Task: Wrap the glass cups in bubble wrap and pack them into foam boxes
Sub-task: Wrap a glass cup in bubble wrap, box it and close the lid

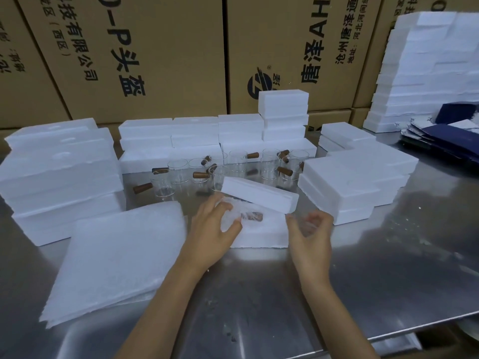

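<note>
Our left hand (217,224) clamps the bubble-wrapped cup (242,216) down into the open foam box (261,234), seating it snugly. Our right hand (311,234) hovers beside the box, fingers loosely curled around nothing, while the lid (259,194) leans behind, ready for closing

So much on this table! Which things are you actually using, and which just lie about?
In use: bubble-wrapped glass cup, open white foam box, its foam lid, stack of bubble wrap sheets, unwrapped wooden-handled glass cups.
Lying about: dark blue cardboard sleeves, brown cartons.
</note>
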The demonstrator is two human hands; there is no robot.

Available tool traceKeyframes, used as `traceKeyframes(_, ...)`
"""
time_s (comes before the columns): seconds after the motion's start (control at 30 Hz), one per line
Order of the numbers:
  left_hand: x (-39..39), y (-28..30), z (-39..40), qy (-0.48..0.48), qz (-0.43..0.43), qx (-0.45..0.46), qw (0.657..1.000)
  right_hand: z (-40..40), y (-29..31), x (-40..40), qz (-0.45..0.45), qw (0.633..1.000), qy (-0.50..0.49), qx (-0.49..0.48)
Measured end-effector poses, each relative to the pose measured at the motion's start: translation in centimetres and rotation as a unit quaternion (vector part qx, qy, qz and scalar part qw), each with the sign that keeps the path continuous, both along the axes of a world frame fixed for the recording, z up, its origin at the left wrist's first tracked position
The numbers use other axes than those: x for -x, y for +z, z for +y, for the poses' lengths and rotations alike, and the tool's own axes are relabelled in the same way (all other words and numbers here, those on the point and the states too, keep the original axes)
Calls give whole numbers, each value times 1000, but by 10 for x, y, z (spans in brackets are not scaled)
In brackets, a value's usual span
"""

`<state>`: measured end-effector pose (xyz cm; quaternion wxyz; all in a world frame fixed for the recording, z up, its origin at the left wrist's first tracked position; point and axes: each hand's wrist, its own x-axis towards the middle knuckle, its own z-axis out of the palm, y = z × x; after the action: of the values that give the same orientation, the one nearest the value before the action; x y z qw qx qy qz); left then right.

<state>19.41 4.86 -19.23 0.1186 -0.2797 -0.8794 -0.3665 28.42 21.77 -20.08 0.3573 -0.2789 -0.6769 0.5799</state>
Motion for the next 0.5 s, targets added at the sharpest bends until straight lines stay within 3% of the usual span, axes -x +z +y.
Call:
traceKeyframes(0.23, -2, 0, 1, 20, -23, -79, 996, 35, 44, 45, -201, 964, 45, 167)
traceKeyframes(0.4, -5, 9, 4, 3, -114, -119, 986, 51, 56, 47, -166, 959, 140, 182)
traceKeyframes(0.5, 0, 20, 4, -2, -224, -290, 930, 49, 58, 38, -135, 968, 166, 128)
